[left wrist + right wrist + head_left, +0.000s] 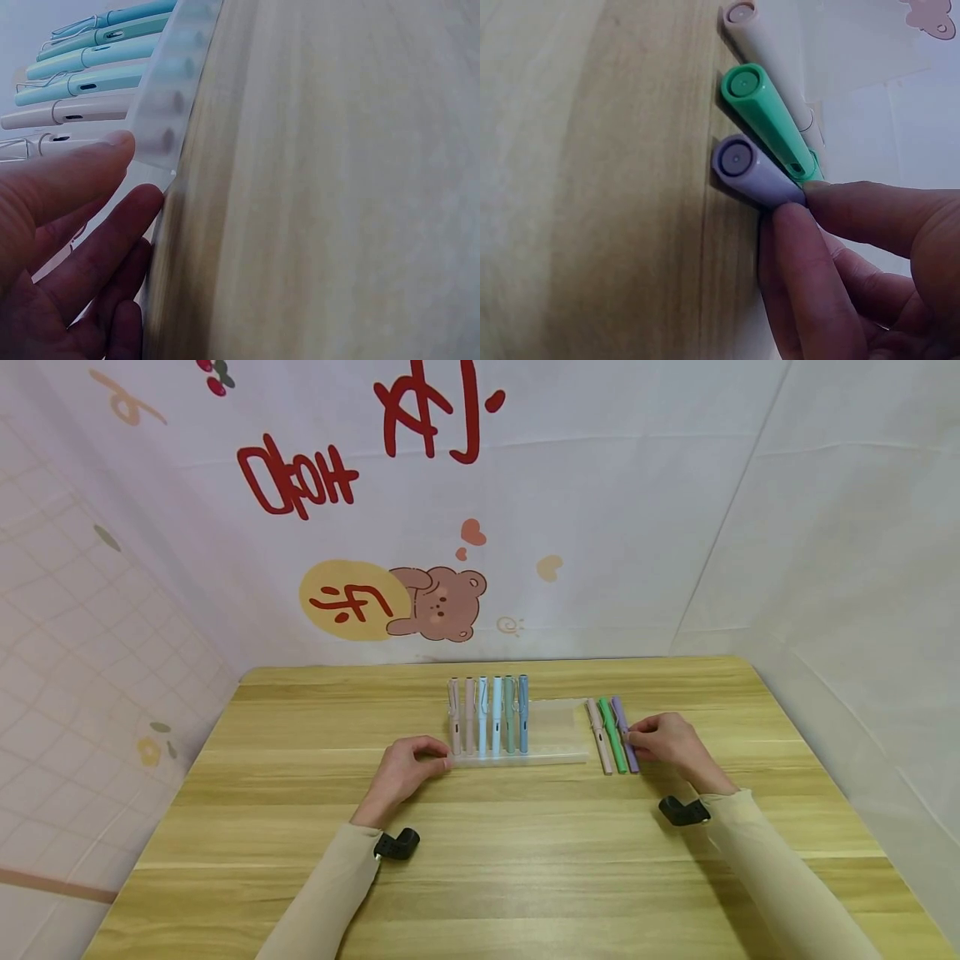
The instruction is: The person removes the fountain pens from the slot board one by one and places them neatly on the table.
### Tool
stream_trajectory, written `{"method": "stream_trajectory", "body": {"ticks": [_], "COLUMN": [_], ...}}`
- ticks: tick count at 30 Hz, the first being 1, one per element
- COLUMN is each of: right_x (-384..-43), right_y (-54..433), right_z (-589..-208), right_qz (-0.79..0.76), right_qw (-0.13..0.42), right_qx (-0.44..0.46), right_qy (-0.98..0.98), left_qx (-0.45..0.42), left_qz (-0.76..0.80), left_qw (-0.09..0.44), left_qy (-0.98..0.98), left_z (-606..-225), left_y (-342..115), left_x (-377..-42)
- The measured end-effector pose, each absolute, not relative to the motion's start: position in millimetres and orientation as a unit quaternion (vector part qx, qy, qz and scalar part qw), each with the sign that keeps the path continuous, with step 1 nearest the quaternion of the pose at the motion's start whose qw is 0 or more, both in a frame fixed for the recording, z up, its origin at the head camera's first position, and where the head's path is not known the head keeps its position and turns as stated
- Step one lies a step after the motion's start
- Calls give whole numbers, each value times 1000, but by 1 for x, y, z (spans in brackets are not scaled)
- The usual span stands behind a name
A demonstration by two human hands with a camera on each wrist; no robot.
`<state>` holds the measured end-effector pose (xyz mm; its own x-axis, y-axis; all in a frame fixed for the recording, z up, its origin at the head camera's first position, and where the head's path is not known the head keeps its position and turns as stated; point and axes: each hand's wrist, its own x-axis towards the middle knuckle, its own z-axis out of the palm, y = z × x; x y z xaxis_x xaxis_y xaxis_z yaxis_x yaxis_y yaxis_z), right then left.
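Observation:
Near the back of the table lies a clear plastic pen stand. Several pens in muted pink, light blue, green and blue stand side by side in its left part. My left hand holds the stand's left front corner, thumb and forefinger at the edge. To the right of the stand are three loose pens: a beige pen, a green pen and a purple pen. My right hand pinches the purple pen between thumb and fingers. In the right wrist view the purple pen's near end faces the camera.
The stand's right part shows bare clear plastic. A wood-grain table extends in front of both hands. White printed cloth hangs behind the table and along both sides. Each wrist wears a black band.

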<state>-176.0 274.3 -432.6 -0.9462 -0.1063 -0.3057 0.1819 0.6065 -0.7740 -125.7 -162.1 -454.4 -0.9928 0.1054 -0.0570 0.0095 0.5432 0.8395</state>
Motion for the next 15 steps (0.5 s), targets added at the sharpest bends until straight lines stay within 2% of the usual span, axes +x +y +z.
{"method": "stream_trajectory", "body": {"ticks": [15], "right_x": [-177], "right_y": [276], "right_z": [-436], "right_qz": [-442], "right_qw": [156], "right_qx": [22], "right_qy": [883], "left_qx": [27], "left_qz": [476], "left_qw": [51], "left_qy": [877], "left_z": [-456], "left_y": [-162], "left_x": [-127]}}
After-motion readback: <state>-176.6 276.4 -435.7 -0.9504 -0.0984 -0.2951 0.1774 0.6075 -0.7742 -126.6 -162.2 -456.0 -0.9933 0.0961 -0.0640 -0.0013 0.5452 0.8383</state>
